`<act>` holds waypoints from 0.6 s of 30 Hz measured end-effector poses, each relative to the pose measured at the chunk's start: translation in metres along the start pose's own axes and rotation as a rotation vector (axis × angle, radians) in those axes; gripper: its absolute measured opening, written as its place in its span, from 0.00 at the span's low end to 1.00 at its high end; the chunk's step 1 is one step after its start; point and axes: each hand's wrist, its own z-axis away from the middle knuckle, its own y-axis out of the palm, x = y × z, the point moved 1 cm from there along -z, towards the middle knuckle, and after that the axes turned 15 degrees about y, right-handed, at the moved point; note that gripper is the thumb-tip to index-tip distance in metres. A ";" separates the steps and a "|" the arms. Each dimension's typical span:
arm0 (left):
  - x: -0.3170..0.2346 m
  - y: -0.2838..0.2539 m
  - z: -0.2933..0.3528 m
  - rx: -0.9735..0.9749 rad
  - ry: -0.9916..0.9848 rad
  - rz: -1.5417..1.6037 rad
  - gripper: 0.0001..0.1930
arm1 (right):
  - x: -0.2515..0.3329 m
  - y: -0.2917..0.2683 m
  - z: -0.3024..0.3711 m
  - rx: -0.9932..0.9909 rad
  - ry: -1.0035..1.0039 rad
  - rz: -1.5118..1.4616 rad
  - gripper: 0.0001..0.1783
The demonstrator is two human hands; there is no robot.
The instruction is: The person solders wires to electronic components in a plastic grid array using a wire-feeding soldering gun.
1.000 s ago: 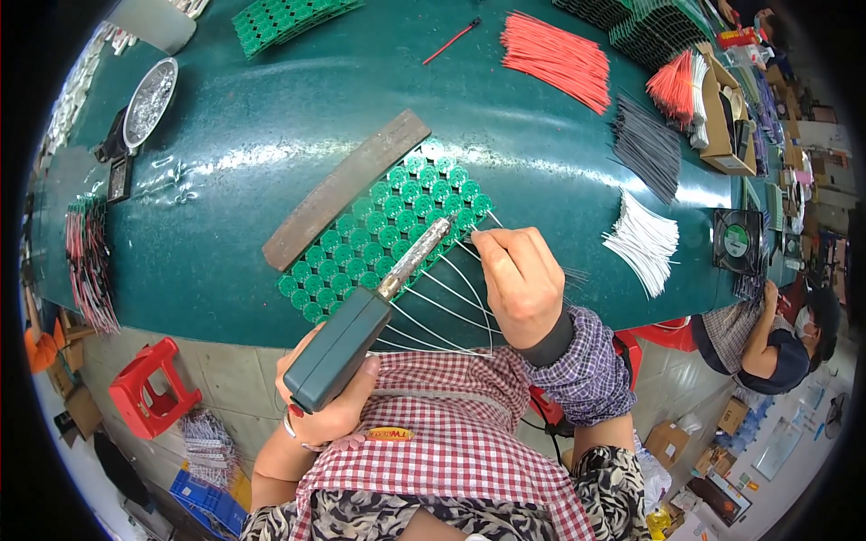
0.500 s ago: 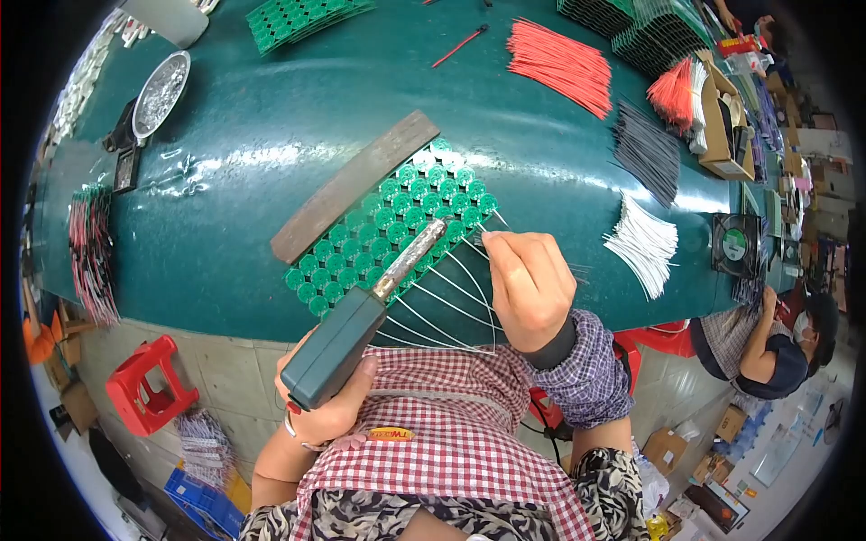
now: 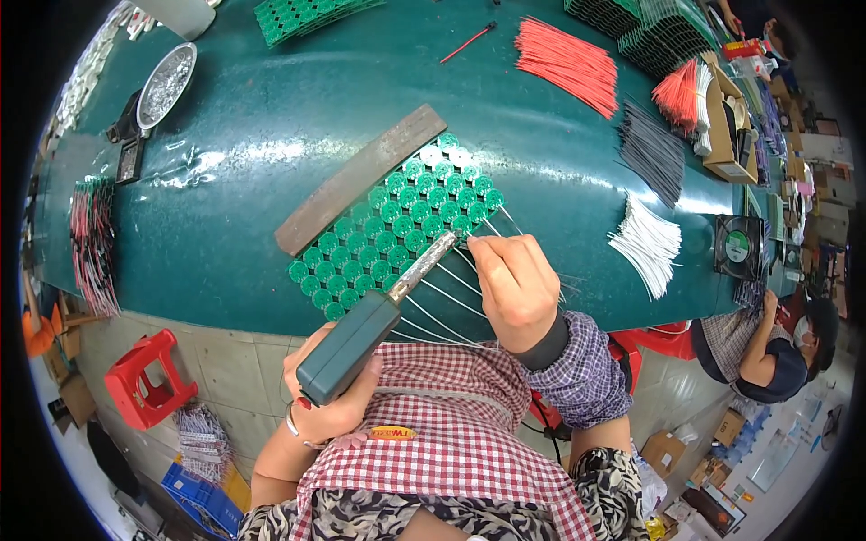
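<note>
Gripping the dark green, box-shaped handle of a soldering iron [image 3: 361, 334], the left hand [image 3: 341, 410] lies at 7 o'clock, positions being reckoned about the centre of a green sheet of round circuit boards [image 3: 401, 225]. The sheet rests on the dark green, glossy tabletop [image 3: 234, 225]. The iron's metal barrel points toward 2 o'clock, its tip over the sheet near the 3 o'clock edge. The right hand [image 3: 516, 293], at 4 o'clock, has thumb and forefinger closed on a wire end just beside the tip. Thin white wires [image 3: 510, 219] extend from the sheet's edge between 3 and 5 o'clock. A straight, flat brown bar [image 3: 361, 180] lies along the edge at 10 to 11 o'clock. Farther out are loose piles: red wires [image 3: 568, 68] between 1 and 2 o'clock, black wires [image 3: 651, 153] between 2 and 3, and short white wires [image 3: 647, 243] at 3.
</note>
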 end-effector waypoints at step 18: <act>0.000 0.000 0.005 -0.007 -0.046 -0.018 0.11 | 0.001 -0.001 0.001 0.031 0.007 0.026 0.20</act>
